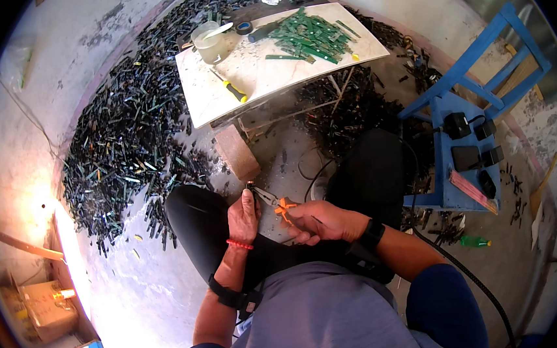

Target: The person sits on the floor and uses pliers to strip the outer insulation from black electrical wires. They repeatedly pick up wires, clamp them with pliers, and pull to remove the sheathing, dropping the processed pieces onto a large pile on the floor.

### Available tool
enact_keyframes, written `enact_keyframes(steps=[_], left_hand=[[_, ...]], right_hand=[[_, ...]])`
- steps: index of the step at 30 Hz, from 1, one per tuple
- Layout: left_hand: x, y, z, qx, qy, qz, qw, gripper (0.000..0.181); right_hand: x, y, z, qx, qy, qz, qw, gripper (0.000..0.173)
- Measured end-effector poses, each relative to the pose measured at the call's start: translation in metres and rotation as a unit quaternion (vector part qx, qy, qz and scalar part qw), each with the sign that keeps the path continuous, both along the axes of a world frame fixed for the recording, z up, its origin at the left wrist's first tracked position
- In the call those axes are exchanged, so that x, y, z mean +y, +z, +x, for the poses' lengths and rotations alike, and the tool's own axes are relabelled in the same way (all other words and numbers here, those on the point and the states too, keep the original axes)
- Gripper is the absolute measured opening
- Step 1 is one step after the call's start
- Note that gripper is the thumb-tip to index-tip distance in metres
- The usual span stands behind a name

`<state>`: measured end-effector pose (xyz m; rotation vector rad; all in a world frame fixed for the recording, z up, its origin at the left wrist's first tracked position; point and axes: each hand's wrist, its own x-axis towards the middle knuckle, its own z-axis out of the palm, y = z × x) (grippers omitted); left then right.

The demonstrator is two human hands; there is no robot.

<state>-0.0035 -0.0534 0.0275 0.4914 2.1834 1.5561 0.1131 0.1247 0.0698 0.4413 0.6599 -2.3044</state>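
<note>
My left hand (243,219) pinches a small dark piece (250,186) upright between thumb and fingers, over my lap. What the piece is cannot be made out at this size. Orange-handled pliers (285,209), long-nosed by their look, rest in my right hand (322,220). Their metal jaws point up and left, with the tips close to the dark piece; whether they touch it is unclear. Beyond my hands, a brick-like block (237,151) lies at the foot of a low table (257,85) with a pale top.
On the table are green circuit-board strips (314,36), a yellow-black screwdriver (232,90), a cloudy plastic cup (210,47) and blue tape (244,28). Dark strips (123,132) heap the floor. A blue chair (442,161) at right bears black adapters (456,125). A black cable (484,290) runs beside me.
</note>
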Motion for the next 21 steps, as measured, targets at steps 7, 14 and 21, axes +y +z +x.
enact_keyframes(steps=[7, 14, 21], left_hand=[[0.002, -0.01, -0.001, -0.133, -0.019, 0.027, 0.991, 0.068], [-0.003, -0.015, -0.005, -0.171, -0.01, 0.042, 0.984, 0.066], [0.0, -0.006, -0.004, -0.243, 0.045, 0.022, 0.969, 0.061]], right_hand=[[-0.011, 0.012, 0.0, -0.049, -0.024, 0.058, 0.997, 0.026], [-0.012, -0.005, 0.001, 0.006, -0.006, 0.052, 0.999, 0.018], [-0.027, -0.028, 0.006, 0.246, 0.029, 0.737, 0.628, 0.024]])
